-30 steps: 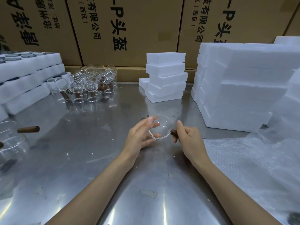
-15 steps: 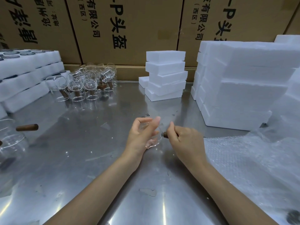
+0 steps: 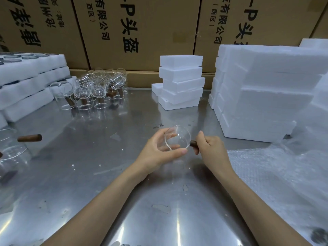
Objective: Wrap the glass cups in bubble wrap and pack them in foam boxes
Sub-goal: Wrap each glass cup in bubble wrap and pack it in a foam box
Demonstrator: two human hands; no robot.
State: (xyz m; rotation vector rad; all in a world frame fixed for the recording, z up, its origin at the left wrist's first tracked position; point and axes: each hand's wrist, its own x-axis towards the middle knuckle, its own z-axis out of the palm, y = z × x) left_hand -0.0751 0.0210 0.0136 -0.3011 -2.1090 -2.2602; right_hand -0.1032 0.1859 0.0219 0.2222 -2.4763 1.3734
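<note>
cup: glass cup (image 3: 177,138) was bare, nothing wrapped yet
left hand (image 3: 159,151): cradled the bowl
right hand (image 3: 210,147): gripped its wooden handle (image 3: 193,144)
bubble wrap (image 3: 276,174): just right of that hand, untouched

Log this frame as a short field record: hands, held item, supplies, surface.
left hand: left hand cups the bowl of the glass cup, fingers curled round it
right hand: right hand grips the cup's wooden handle
cup state: bare, no wrap on it, held above the metal table
bubble wrap: bubble wrap lies to the right on the table
foam boxes: small stack at centre back, big stack at right
other cups: cluster of cups at back left
</note>
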